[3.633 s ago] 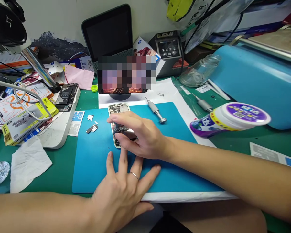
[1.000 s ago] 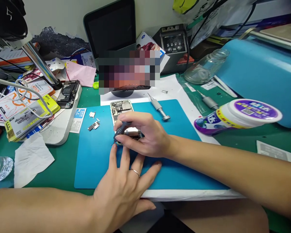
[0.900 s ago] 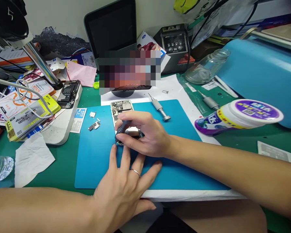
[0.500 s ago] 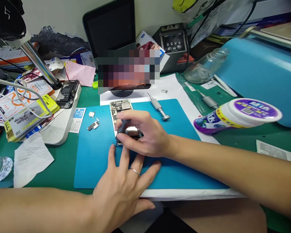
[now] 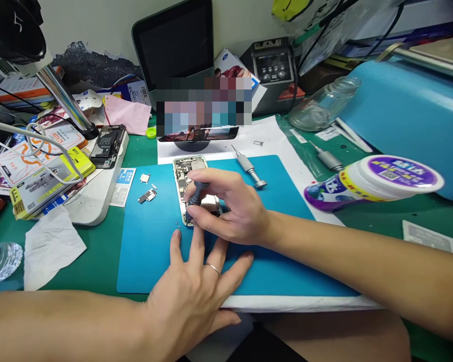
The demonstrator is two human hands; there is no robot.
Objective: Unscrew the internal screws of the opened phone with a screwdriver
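An opened phone with bare internals lies on a blue work mat. My right hand is closed round a small dark screwdriver, its tip down at the phone's near-left corner. My left hand lies flat on the mat just below, fingers spread, a ring on one finger; its fingertips reach the phone's near edge. Tiny metal parts rest on the mat to the left.
A second grey screwdriver lies on the mat's far right. A purple-lidded tub lies on its side at right, a glass jar behind it. Another stripped phone, boxes and tissue crowd the left. A speaker with a screen stands behind.
My right hand has tilted the screwdriver more upright and shifted it slightly right along the phone's near edge. My left hand has stayed flat in place.
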